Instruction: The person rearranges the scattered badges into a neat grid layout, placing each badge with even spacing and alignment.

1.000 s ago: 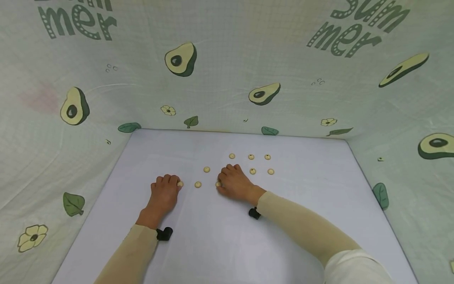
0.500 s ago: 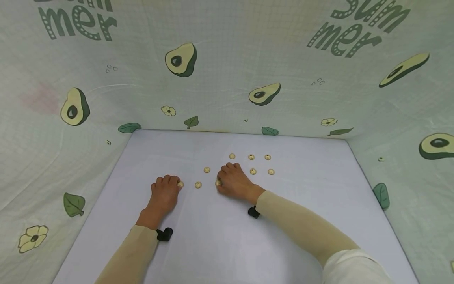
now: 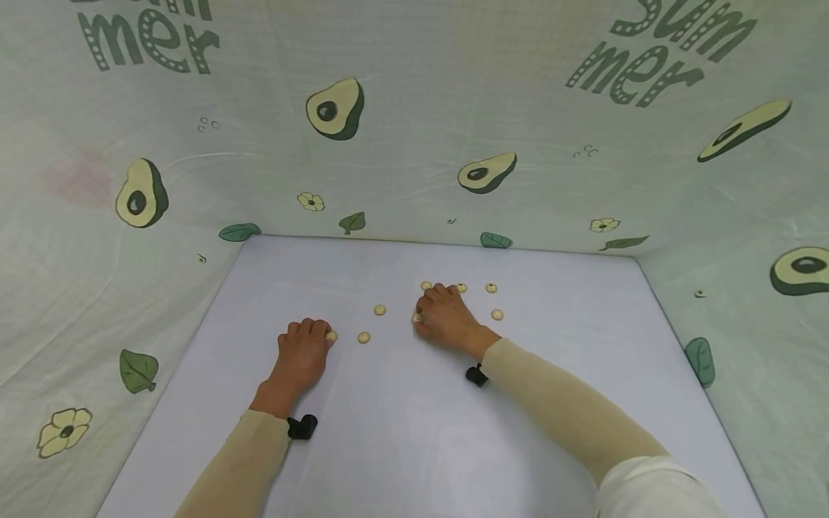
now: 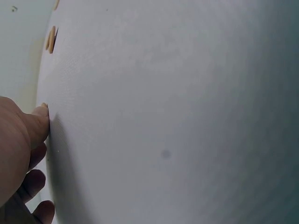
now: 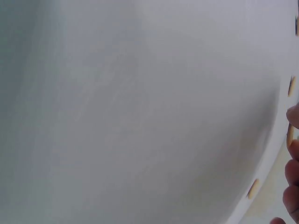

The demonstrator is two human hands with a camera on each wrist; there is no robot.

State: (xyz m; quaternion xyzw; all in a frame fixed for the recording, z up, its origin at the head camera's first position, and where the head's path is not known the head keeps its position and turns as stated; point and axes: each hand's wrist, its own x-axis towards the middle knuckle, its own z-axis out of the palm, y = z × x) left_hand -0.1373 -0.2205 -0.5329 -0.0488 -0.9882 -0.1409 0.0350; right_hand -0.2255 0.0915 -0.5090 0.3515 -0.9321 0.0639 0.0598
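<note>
My left hand (image 3: 303, 354) rests low over the white table and pinches a small round wooden disc (image 3: 332, 336) at its thumb side. In the left wrist view the thumb (image 4: 38, 122) presses at the disc's edge, which mostly hides behind it. Between thumb and forefinger my right hand (image 3: 447, 316) pinches another wooden disc (image 3: 417, 317); in the right wrist view this held disc (image 5: 290, 134) stands edge-on between the fingertips. Just beyond the right knuckles lie a pale disc (image 3: 426, 285) and a dark-centred disc (image 3: 461, 288).
Two loose discs lie between the hands, a nearer disc (image 3: 364, 337) and a farther disc (image 3: 379, 310). Right of my right hand are a back disc (image 3: 491, 288) and a front disc (image 3: 496, 314). Avocado-print cloth (image 3: 401, 144) walls in the white table (image 3: 388, 446).
My right hand has moved right and slightly away, carrying its disc with it, and now covers the spot where a dark-centred disc lay. My left hand has stayed in place.
</note>
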